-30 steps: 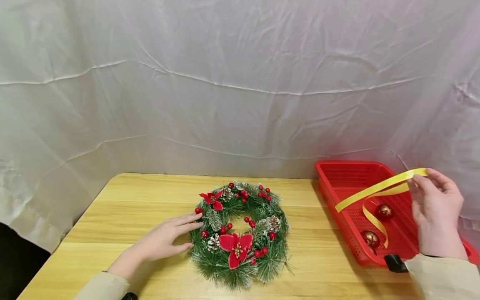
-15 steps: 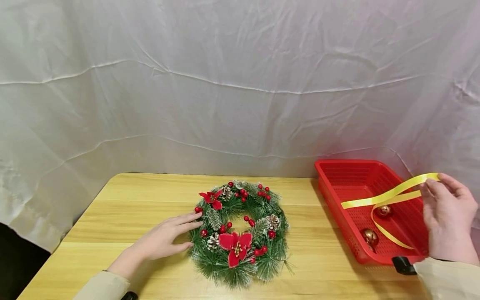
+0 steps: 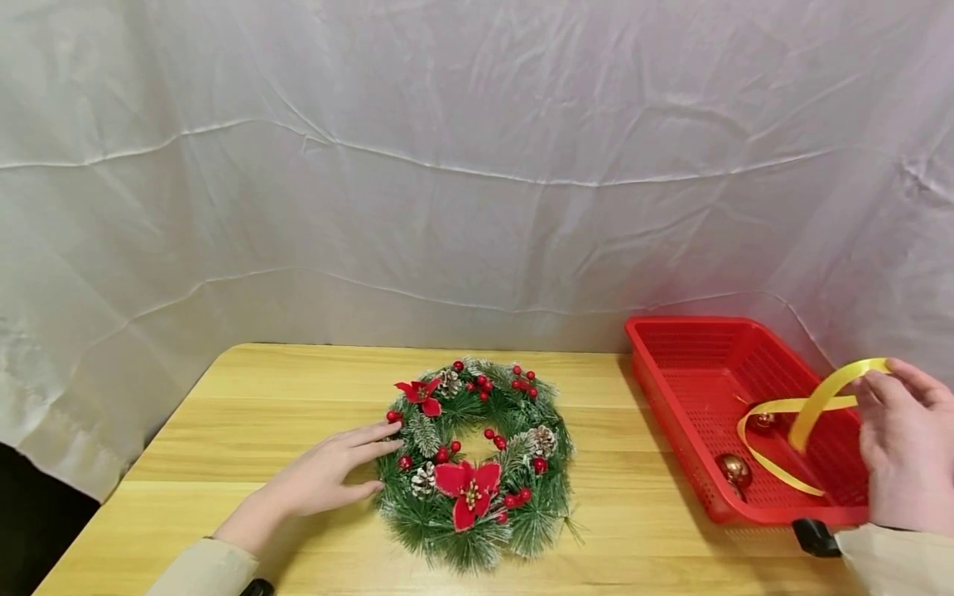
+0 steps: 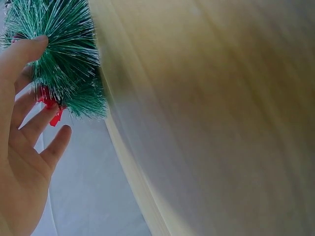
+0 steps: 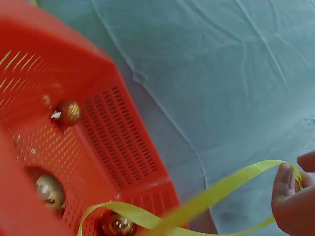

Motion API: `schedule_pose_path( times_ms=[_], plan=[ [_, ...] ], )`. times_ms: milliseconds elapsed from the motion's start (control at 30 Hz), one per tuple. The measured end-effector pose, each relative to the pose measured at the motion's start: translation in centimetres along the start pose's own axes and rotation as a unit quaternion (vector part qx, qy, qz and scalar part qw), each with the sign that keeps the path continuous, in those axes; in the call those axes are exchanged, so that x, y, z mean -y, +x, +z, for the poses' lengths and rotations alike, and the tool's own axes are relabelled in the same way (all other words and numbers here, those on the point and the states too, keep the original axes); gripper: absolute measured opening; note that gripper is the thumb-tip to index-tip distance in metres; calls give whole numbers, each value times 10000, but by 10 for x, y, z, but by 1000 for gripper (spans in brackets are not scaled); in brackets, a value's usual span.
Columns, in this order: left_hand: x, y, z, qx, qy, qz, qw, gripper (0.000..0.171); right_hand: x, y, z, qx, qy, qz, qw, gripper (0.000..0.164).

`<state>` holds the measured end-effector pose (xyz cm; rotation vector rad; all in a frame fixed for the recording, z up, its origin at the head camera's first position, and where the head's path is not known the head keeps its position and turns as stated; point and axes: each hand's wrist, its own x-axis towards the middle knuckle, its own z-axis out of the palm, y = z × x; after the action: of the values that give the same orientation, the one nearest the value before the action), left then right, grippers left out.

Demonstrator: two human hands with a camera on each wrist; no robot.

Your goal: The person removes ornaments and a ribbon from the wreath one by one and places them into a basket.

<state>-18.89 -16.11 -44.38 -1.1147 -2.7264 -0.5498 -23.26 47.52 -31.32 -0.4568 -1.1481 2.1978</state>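
A green wreath [image 3: 547, 513] with red flowers, berries and pinecones lies flat in the middle of the wooden table. My left hand [image 3: 328, 472] rests against its left side, fingers extended over the needles; the left wrist view shows the thumb and fingertips at the greenery [image 4: 64, 44]. Over the right end of the red basket [image 3: 671, 447], my right hand [image 3: 905, 447] pinches a yellow ribbon [image 3: 831, 389] between thumb and fingers. One ribbon end hangs down in front of the hand, and a longer loop droops into the basket. In the right wrist view the ribbon [image 5: 231, 182] curves away from the fingertips.
Shiny gold-brown baubles [image 3: 734, 470] lie in the basket, and the right wrist view shows a glittery bauble [image 5: 69, 113] there too. The wooden table [image 3: 246, 414] ends at a grey cloth backdrop [image 3: 447, 207] behind and at the sides.
My right hand has moved right and slightly down with the ribbon. The ribbon's free end has swung from the basket's left rim to hang over its inside. The left hand and wreath have stayed put.
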Motion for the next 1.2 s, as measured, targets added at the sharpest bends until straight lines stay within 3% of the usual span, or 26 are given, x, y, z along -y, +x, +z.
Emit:
schedule_pose_path(
  times_ms=[167, 267, 300, 367, 467, 500, 533, 633, 833, 867, 933, 1067, 1200],
  plan=[
    [2, 0, 0, -1, 8, -3, 10000, 59, -6, -4, -7, 907, -1082, 159, 9899, 31],
    [2, 0, 0, -7, 30, -2, 10000, 60, -9, -6, -10, 1644, -2120, -131, 9632, 31],
    [2, -1, 0, -1, 34, -12, 10000, 60, -10, -7, -10, 1823, -2753, -301, 9435, 29],
    [2, -1, 1, 10, 28, -30, 10000, 60, -11, -9, -9, 2100, -4099, -683, 8850, 33],
    [3, -2, 1, 29, 28, -62, 10000, 60, -9, -14, -4, 2255, -5993, -1296, 7571, 54],
    [3, -2, 1, 33, 27, -73, 10000, 60, -8, -16, -2, 2241, -6427, -1432, 7185, 63],
    [3, -2, 1, 31, 35, -72, 10000, 60, -7, -18, 0, 2241, -6703, -1546, 6904, 64],
    [2, -2, 1, 14, 48, -62, 10000, 60, -6, -25, 5, 2163, -7224, -1685, 6348, 59],
    [1, -2, 0, 20, 40, -85, 10000, 61, 0, -43, 19, 1895, -8168, -1039, 5350, 66],
    [1, -2, 0, 28, 28, -105, 9999, 61, 0, -47, 22, 1915, -8225, -1041, 5253, 67],
    [1, -2, 0, 42, 3, -163, 9999, 61, -3, -55, 28, 2035, -8184, -1379, 5194, 66],
    [2, -4, 0, 45, -67, -246, 9997, 62, -15, -71, 43, 2373, -7804, -2249, 5330, 62],
    [2, -4, 0, 26, -52, -249, 9997, 63, -34, -83, 56, 2774, -7468, -2598, 5457, 65]
  ],
)
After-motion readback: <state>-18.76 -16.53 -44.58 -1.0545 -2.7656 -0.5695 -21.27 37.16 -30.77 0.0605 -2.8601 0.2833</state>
